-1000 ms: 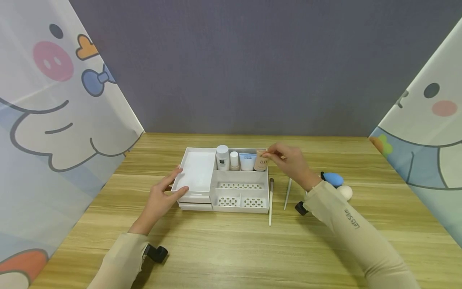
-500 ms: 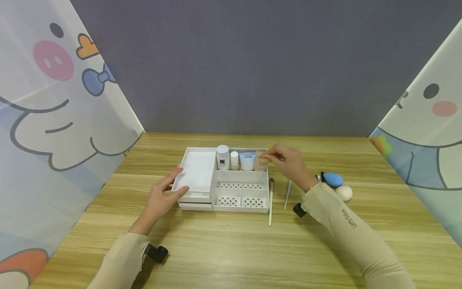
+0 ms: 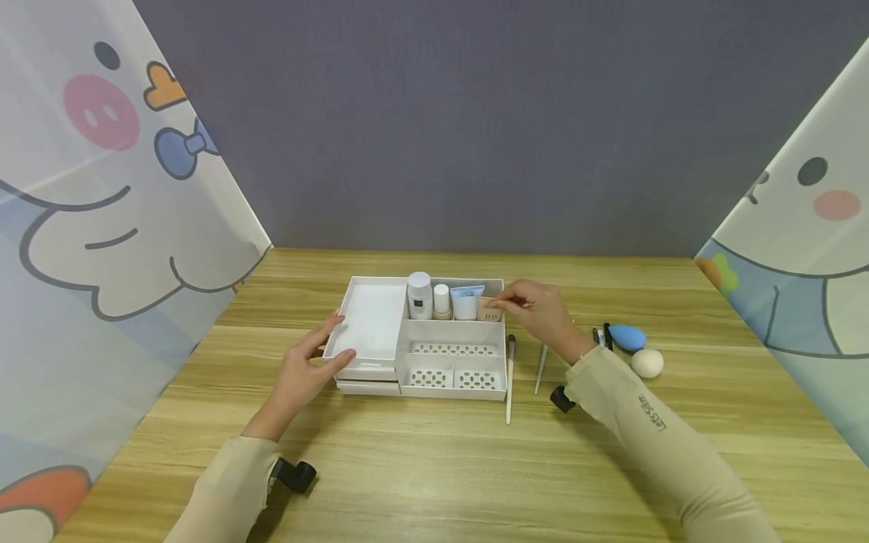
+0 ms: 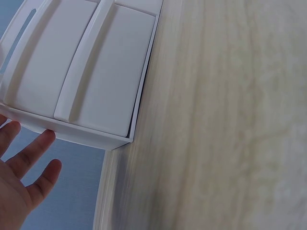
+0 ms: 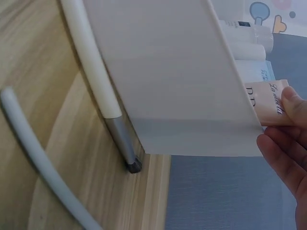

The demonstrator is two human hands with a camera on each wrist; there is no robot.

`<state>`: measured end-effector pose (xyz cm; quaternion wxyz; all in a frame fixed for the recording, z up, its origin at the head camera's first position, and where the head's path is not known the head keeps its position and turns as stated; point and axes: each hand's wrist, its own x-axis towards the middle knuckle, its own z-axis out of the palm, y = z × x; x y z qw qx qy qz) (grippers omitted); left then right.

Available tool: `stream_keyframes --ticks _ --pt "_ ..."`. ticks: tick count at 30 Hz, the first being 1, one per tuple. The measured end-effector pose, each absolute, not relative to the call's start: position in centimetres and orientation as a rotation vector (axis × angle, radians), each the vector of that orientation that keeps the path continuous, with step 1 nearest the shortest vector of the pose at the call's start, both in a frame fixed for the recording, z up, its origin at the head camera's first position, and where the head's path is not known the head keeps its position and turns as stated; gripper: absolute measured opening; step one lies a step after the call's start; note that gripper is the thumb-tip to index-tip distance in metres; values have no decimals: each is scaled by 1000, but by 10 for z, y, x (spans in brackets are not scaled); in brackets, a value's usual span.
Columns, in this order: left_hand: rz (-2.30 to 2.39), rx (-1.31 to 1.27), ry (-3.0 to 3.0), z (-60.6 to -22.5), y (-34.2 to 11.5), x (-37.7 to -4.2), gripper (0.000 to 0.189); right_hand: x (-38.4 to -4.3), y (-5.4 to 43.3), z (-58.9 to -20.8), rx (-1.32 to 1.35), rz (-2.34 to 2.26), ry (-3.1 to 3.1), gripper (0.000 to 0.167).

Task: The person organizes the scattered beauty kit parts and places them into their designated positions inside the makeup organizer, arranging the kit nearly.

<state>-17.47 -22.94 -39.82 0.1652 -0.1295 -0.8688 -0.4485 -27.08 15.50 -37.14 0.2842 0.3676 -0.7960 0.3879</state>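
Observation:
A white desk organizer point(image 3: 370, 317) lies on the wooden table, with drawers on its left and open compartments on its right. Its back compartment holds a white-capped bottle point(image 3: 420, 296), a smaller bottle point(image 3: 442, 302) and a light blue tube point(image 3: 466, 303). At that row's right end, my right hand point(image 3: 541, 311) pinches the upper end of a beige squeeze tube point(image 5: 266, 103) between thumb and fingers; the tube's lower part is hidden behind the compartment wall. My left hand point(image 3: 305, 371) rests on the organizer's left side, fingers fairly straight and spread.
Right of the organizer lie a makeup brush point(image 3: 509, 381) and another thin white stick point(image 3: 541, 369), partly under the right arm. Farther right are a blue teardrop-shaped sponge point(image 3: 627, 337), a white round sponge point(image 3: 647, 363) and small dark items point(image 3: 604, 336). A grey panel point(image 3: 475, 136) stands behind.
My right hand has moved down, lowering the beige tube deeper into the back compartment. The light blue tube beside it has tilted slightly. My left hand stays in place.

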Motion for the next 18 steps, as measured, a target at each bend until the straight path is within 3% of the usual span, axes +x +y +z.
stream_keyframes --ticks 18 --pt "-1298 -365 -2477 -397 -229 -175 56 -268 160 -374 920 1045 -2235 8"
